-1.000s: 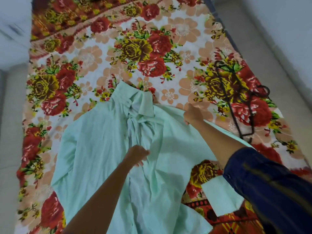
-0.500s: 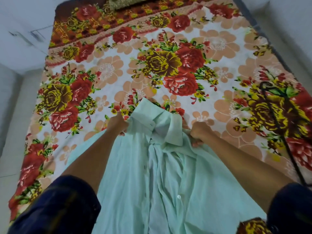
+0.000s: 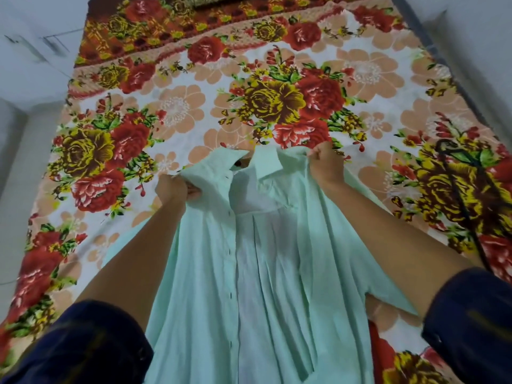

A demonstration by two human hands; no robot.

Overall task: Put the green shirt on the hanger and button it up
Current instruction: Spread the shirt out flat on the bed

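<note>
The pale green shirt (image 3: 277, 273) hangs open in front of me, collar up, its front unbuttoned and its lower part falling toward me. My left hand (image 3: 173, 188) grips the shirt at its left shoulder beside the collar. My right hand (image 3: 325, 164) grips the right shoulder, a little higher. The dark hanger (image 3: 468, 189) lies on the bed at the right, partly cut off by my right arm and sleeve.
A floral bedsheet (image 3: 194, 106) in red, yellow and peach covers the bed under the shirt. Grey floor and pale walls (image 3: 27, 79) run along the bed's left and right sides.
Both hands moved up to the shirt's shoulders and lifted them apart. The front has spread open and the collar has risen off the bed.
</note>
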